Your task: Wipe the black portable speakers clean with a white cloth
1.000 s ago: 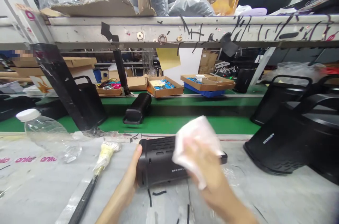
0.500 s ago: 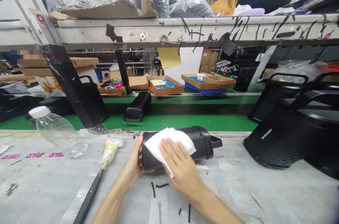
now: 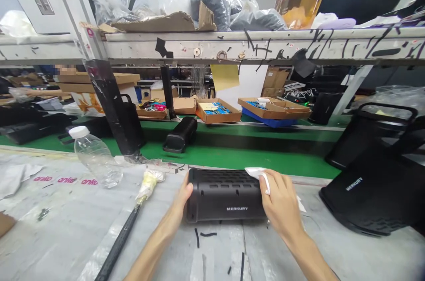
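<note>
A black speaker [image 3: 222, 197] marked MERKURY lies on its side on the covered table, its lettering toward me. My left hand [image 3: 182, 197] grips its left end, the thumb on the near edge and the other fingers hidden behind. At the right end, my right hand [image 3: 280, 197] is closed round a white cloth [image 3: 257, 172] and rests against the speaker. Part of the cloth sticks out over the top edge between thumb and fingers.
A plastic bottle [image 3: 96, 157] and a black rod [image 3: 122, 236] with a wrapped tip lie left. More black speakers [image 3: 368, 188] stand right. Behind runs a green belt [image 3: 226, 152] bearing another speaker [image 3: 181, 135]. Black strips [image 3: 208, 234] lie in front. A shelf beam [image 3: 199, 51] crosses above.
The speaker has turned so its lettering shows. My right hand has moved from its middle to its right end, and the cloth is now bunched instead of spread flat. The view has shifted left.
</note>
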A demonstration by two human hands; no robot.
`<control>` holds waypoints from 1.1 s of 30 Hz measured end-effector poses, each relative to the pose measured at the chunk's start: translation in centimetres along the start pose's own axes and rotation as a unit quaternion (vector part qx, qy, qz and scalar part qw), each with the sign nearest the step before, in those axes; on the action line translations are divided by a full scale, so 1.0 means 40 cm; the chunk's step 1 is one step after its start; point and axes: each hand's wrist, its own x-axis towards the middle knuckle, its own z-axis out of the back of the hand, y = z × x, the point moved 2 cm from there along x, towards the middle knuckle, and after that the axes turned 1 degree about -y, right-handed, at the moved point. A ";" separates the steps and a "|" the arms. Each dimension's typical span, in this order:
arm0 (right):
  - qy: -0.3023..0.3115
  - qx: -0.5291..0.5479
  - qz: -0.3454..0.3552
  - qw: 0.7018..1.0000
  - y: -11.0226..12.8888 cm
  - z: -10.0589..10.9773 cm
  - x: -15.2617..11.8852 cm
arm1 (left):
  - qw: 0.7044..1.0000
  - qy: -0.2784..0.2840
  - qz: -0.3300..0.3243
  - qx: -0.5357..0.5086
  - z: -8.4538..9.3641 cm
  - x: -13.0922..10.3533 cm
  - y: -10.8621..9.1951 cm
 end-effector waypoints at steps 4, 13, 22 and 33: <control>-0.023 -0.100 0.092 0.990 0.009 0.031 -0.042 | 0.994 0.096 0.008 0.046 0.014 -0.049 -0.002; -0.016 -0.087 0.093 0.992 0.023 0.074 -0.049 | 0.870 -0.401 -0.172 0.228 0.297 -0.032 -0.169; 0.149 0.315 -0.334 0.876 0.139 0.108 0.117 | 0.820 -0.415 -0.231 0.319 0.494 0.110 -0.257; 0.317 0.719 -0.472 0.400 0.363 0.002 0.109 | 0.490 -0.099 -0.532 0.683 0.250 -0.022 -0.320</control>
